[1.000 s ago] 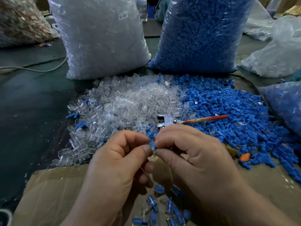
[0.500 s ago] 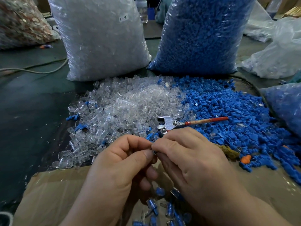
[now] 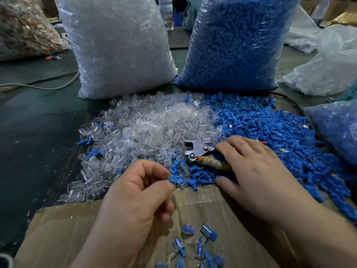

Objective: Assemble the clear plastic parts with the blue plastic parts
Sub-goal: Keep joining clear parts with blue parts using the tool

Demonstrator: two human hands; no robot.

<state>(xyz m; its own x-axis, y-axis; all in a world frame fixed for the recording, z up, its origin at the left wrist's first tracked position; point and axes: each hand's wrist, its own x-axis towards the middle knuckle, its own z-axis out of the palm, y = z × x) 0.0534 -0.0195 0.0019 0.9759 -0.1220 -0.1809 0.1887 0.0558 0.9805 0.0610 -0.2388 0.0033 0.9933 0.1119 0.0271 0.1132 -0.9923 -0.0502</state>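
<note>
Bags: two are standing behind, the clear bag (image 3: 116, 51) holding clear parts, the blue bag (image 3: 235, 45) holding blue parts.
Cardboard box (image 3: 67, 229): is holding about nine assembled pieces (image 3: 207, 232).
Left hand (image 3: 135, 194): is pinching one blue part (image 3: 174, 179) between thumb and forefinger, over the box edge.
Right hand (image 3: 257, 171): is lying with fingers spread on the loose blue pile (image 3: 270, 128), gripping nothing.
</note>
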